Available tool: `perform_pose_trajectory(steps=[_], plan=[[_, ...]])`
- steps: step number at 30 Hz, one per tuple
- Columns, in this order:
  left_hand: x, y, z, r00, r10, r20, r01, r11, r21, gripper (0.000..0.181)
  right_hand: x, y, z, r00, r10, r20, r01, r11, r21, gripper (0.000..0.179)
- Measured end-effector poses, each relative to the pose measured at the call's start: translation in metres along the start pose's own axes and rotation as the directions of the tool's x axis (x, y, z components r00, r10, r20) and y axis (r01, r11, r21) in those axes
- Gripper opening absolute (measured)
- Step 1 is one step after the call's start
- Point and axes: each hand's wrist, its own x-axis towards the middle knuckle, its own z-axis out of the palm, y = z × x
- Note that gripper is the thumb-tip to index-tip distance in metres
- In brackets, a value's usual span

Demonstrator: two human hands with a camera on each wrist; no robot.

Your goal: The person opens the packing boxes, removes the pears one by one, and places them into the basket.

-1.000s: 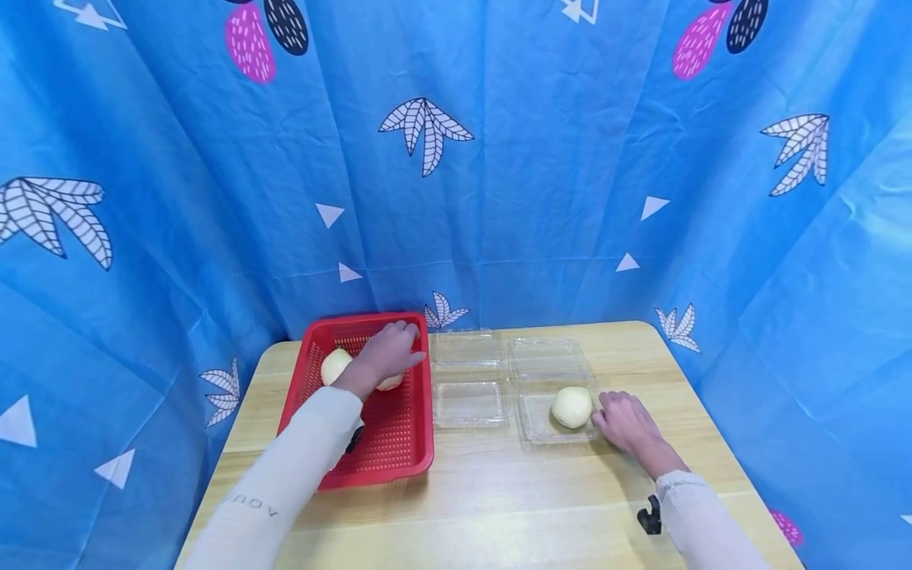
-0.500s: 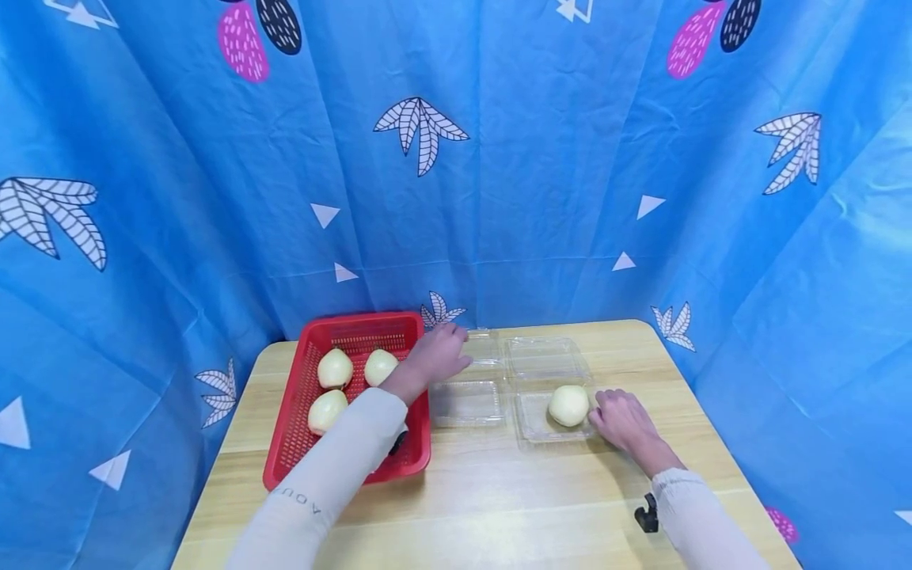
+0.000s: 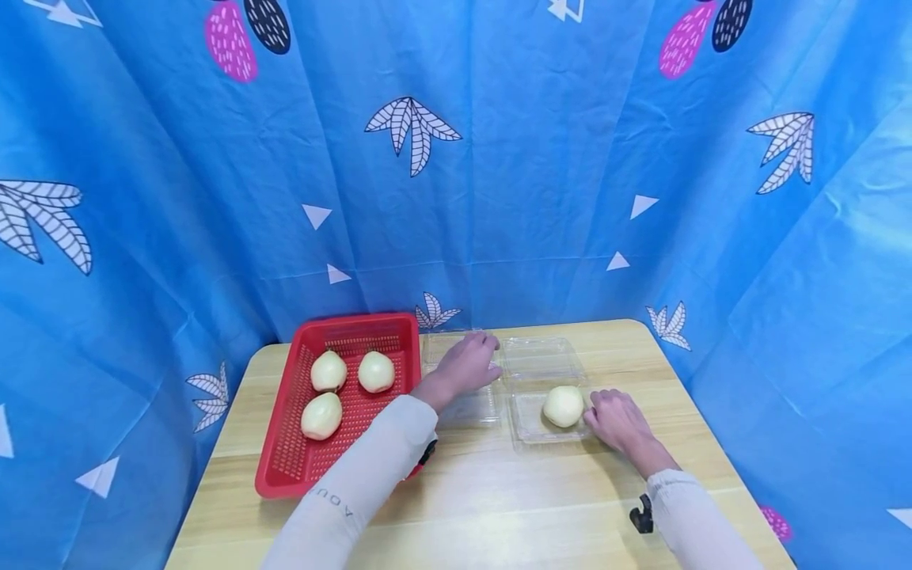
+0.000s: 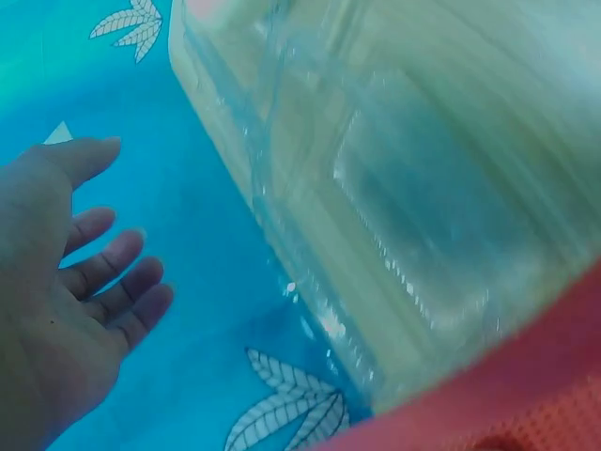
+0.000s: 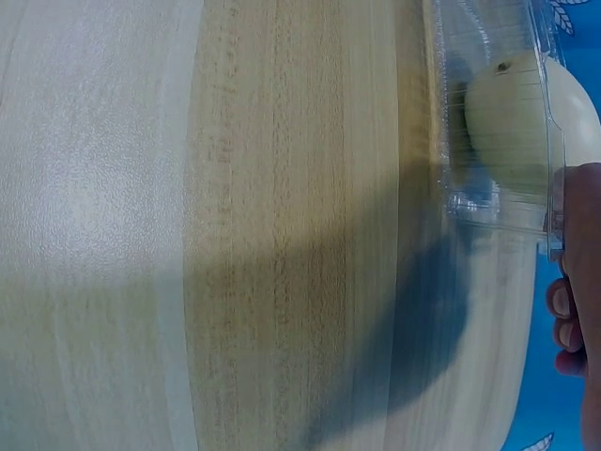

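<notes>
My left hand (image 3: 466,364) passes over the left clear plastic clamshell container (image 3: 473,405). Its fingers are loosely bent with nothing in them, as the left wrist view shows. My right hand (image 3: 618,419) grips the right edge of the other lidded clear container (image 3: 530,423), which lies opened out flat. One pale yellow pear (image 3: 563,406) sits in that container's near half, right beside my right fingertips. In the right wrist view the same pear (image 5: 512,122) shows through the clear wall, and the gripping fingers are partly cut off by the frame.
A red basket (image 3: 267,459) stands to the left, with three pears (image 3: 329,370) visible in it; my left forearm covers its near right corner. A blue patterned curtain (image 3: 427,222) hangs behind the wooden table (image 3: 499,507).
My left hand has moved right, from over the red basket to over the left container, uncovering the pears in the basket. My right hand stays at its container's edge.
</notes>
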Motion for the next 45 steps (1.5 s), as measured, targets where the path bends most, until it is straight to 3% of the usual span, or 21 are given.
perform_pose_trajectory(steps=[10, 25, 45], plan=[[0.010, 0.017, 0.031, 1.000, 0.007, 0.026, -0.007, 1.000, -0.016, 0.050, 0.000, 0.000, 0.000, 1.000, 0.002, -0.002, -0.002, 1.000, 0.009, 0.022], [0.019, 0.045, 0.067, 0.998, 0.044, 0.048, -0.043, 0.999, -0.003, 0.063, -0.001, 0.002, 0.002, 1.000, 0.001, -0.004, -0.001, 1.000, 0.008, 0.019], [0.028, 0.076, 0.108, 0.998, 0.019, 0.068, -0.014, 0.998, -0.068, 0.073, 0.000, 0.001, 0.003, 1.000, 0.011, -0.014, -0.010, 1.000, 0.013, 0.021]])
